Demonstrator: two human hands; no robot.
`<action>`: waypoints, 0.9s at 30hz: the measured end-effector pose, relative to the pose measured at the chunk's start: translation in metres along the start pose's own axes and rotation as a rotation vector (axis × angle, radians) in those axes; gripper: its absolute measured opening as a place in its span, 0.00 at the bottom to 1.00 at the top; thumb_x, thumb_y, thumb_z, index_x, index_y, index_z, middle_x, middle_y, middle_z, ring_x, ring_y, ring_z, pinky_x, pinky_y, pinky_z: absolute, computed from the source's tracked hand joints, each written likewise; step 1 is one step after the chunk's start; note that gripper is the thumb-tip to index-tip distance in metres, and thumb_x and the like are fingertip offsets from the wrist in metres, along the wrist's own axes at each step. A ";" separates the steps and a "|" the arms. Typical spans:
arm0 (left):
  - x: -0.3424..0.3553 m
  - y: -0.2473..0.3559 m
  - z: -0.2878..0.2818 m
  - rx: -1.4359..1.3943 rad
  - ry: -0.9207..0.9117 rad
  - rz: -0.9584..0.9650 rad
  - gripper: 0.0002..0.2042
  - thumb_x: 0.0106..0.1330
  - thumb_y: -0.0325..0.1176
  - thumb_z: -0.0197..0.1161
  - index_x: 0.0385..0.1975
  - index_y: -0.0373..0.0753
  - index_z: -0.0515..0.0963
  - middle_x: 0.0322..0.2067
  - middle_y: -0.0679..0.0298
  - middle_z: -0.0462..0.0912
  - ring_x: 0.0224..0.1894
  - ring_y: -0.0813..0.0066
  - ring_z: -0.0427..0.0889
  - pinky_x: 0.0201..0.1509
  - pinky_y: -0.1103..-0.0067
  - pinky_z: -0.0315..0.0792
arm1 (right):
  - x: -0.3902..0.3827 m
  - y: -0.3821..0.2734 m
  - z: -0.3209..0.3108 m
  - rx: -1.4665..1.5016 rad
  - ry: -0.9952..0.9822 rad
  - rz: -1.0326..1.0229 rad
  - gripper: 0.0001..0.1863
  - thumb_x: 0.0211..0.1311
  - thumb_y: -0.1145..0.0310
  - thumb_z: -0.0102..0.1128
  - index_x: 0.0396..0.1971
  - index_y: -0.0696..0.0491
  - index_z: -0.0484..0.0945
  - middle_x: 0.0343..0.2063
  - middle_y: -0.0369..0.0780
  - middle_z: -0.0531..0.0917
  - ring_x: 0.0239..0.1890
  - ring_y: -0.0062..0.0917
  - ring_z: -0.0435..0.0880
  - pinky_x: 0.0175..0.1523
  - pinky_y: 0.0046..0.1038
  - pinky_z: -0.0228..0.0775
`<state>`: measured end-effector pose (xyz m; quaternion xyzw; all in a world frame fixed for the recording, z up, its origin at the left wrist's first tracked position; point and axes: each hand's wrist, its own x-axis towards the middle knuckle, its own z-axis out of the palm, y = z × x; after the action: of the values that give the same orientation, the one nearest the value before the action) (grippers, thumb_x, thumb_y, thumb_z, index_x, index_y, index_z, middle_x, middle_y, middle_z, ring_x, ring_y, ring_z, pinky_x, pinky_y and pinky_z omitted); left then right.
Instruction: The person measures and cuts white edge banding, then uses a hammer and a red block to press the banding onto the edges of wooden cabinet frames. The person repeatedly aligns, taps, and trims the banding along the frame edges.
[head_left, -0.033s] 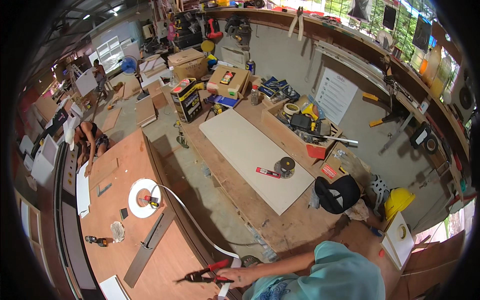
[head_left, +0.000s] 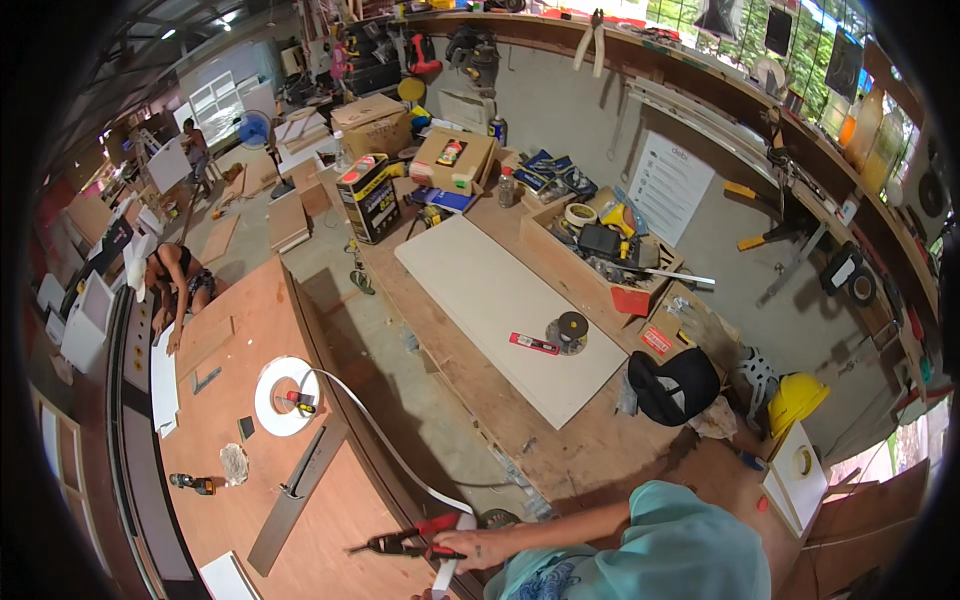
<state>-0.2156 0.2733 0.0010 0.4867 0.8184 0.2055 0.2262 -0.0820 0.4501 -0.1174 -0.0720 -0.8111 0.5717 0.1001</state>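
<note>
Here, red-handled pliers point(head_left: 404, 543) are grasped at the rear by the right hand point(head_left: 468, 547), presumably for leverage, close to a white strip point(head_left: 444, 576) led from a roll point(head_left: 267, 412) laid flat, likely for steadiness, on the tabletop point(head_left: 352, 505). Whether the left hand point(head_left: 425, 595), mostly cropped, is clenched cannot be told.

Through my remote feed I count two pairs of pliers: one red-handled pair point(head_left: 395, 543) and one pale-handled pair point(head_left: 599, 55). I make out two co-workers, one nearer point(head_left: 175, 272) and one farther point(head_left: 195, 150), and two cardboard boxes, one larger point(head_left: 375, 125) and one smaller point(head_left: 453, 160). On the wall I find two yellow handles, an upper point(head_left: 740, 190) and a lower point(head_left: 752, 243). Of the following I get one each: roll of white strip point(head_left: 263, 398), yellow hard hat point(head_left: 800, 400), black cap point(head_left: 660, 388), blue fan point(head_left: 253, 130), long beige panel point(head_left: 490, 290), rectangular black-and-yellow can point(head_left: 372, 205) and printed sheet point(head_left: 668, 185).
</note>
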 end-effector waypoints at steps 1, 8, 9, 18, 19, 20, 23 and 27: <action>0.005 0.002 -0.003 -0.020 0.010 0.006 0.11 0.64 0.31 0.63 0.39 0.30 0.79 0.28 0.45 0.79 0.31 0.45 0.79 0.33 0.60 0.73 | -0.003 -0.009 -0.014 -0.023 0.063 0.087 0.30 0.61 0.63 0.64 0.57 0.64 0.63 0.49 0.52 0.76 0.54 0.42 0.77 0.58 0.36 0.68; -0.014 -0.035 -0.009 -0.292 0.207 -0.002 0.11 0.66 0.32 0.62 0.36 0.26 0.77 0.27 0.43 0.78 0.31 0.45 0.78 0.35 0.61 0.73 | -0.038 -0.048 -0.115 -0.125 0.578 0.428 0.22 0.66 0.54 0.60 0.50 0.54 0.68 0.20 0.47 0.80 0.24 0.42 0.82 0.31 0.40 0.71; -0.008 -0.044 -0.007 -0.296 0.215 0.010 0.12 0.66 0.32 0.61 0.36 0.26 0.77 0.27 0.43 0.78 0.31 0.45 0.78 0.35 0.61 0.73 | -0.049 -0.047 -0.118 -0.263 0.635 0.502 0.22 0.67 0.53 0.60 0.50 0.54 0.68 0.20 0.49 0.79 0.24 0.44 0.81 0.30 0.41 0.70; 0.039 -0.069 0.003 -0.316 0.309 0.006 0.11 0.68 0.32 0.59 0.32 0.27 0.76 0.24 0.46 0.76 0.27 0.52 0.75 0.32 0.64 0.71 | -0.127 0.026 -0.114 -0.455 0.996 0.871 0.28 0.65 0.50 0.59 0.59 0.51 0.66 0.25 0.53 0.82 0.30 0.54 0.82 0.34 0.52 0.71; 0.043 -0.062 0.002 -0.306 0.325 -0.021 0.12 0.68 0.32 0.59 0.31 0.27 0.76 0.24 0.47 0.76 0.26 0.53 0.75 0.31 0.64 0.70 | -0.131 0.034 -0.111 -0.465 1.007 0.904 0.28 0.65 0.50 0.58 0.59 0.50 0.66 0.27 0.53 0.83 0.31 0.54 0.83 0.35 0.52 0.71; 0.048 -0.056 -0.003 -0.301 0.348 -0.056 0.12 0.68 0.33 0.59 0.30 0.28 0.75 0.23 0.48 0.75 0.26 0.54 0.74 0.31 0.65 0.70 | -0.134 0.039 -0.109 -0.528 1.026 0.897 0.29 0.65 0.51 0.58 0.59 0.50 0.66 0.27 0.53 0.83 0.31 0.53 0.83 0.35 0.52 0.71; 0.060 -0.047 -0.003 -0.296 0.388 -0.122 0.12 0.69 0.33 0.59 0.28 0.28 0.75 0.21 0.50 0.74 0.24 0.58 0.73 0.29 0.66 0.69 | -0.147 0.063 -0.103 -0.732 1.096 0.807 0.30 0.64 0.51 0.59 0.61 0.50 0.65 0.27 0.53 0.83 0.31 0.53 0.83 0.36 0.52 0.72; 0.068 -0.074 0.007 -0.248 0.476 0.056 0.11 0.69 0.33 0.60 0.34 0.29 0.77 0.22 0.55 0.75 0.23 0.68 0.73 0.28 0.70 0.70 | -0.153 0.071 -0.095 -0.867 1.063 0.850 0.32 0.63 0.51 0.60 0.62 0.52 0.65 0.27 0.55 0.83 0.32 0.54 0.82 0.38 0.52 0.71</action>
<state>-0.2930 0.3020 -0.0573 0.4155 0.8034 0.4190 0.0796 0.0900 0.5257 -0.1657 -0.6692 -0.7079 0.0844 0.2098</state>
